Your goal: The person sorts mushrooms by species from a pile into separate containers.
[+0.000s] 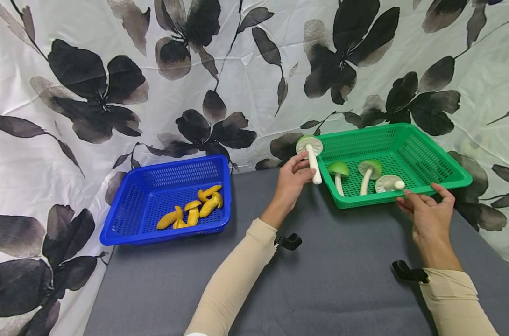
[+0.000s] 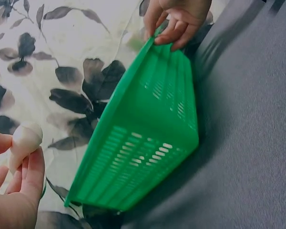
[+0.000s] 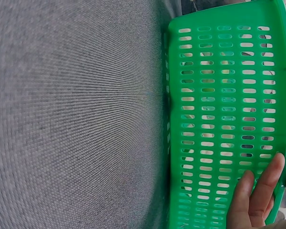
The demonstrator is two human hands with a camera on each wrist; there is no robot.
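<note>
My left hand grips the white stem of a green-capped toy mushroom, held just off the left corner of a green basket. The left wrist view shows the stem's end pinched between my left hand's thumb and fingers. My right hand grips the green basket's near rim, fingers curled over it. Three more green-capped mushrooms are in this basket, one lying on its side. In the right wrist view my fingers lie on the basket's slotted wall.
A blue basket with several small yellow mushrooms sits at the left on the grey table. A black-and-white floral cloth hangs behind and around the table.
</note>
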